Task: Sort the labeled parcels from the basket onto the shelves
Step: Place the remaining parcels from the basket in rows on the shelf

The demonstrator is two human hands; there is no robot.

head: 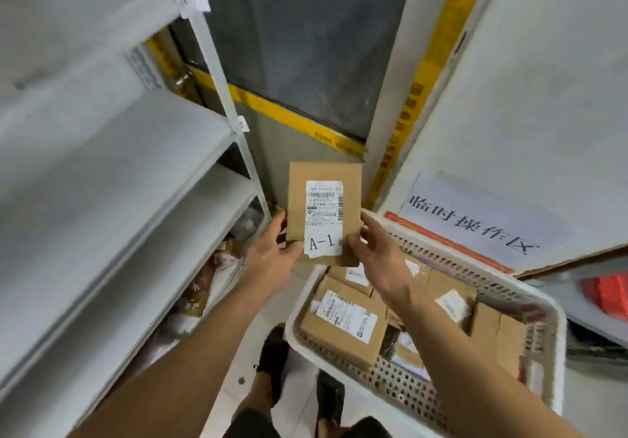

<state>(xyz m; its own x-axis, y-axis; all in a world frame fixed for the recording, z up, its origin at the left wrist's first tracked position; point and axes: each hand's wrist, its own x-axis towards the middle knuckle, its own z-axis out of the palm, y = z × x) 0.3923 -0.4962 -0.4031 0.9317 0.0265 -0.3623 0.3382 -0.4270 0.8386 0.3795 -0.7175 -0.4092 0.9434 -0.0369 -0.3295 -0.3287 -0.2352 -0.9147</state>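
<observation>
Between both hands, above the basket's near-left corner, a flat cardboard parcel [324,213] is standing upright, its white label reading "A-1". The left hand [272,250] is pinching its lower left edge, thumb in front; the right hand [377,254] is gripping the lower right edge likewise. Below, the white perforated basket [530,305] is holding more labeled parcels [343,322]. White shelves [112,179] are rising at left.

Head view — close, facing forward and down

upright brown a-1 parcel [324,211] above basket [543,305]
</observation>
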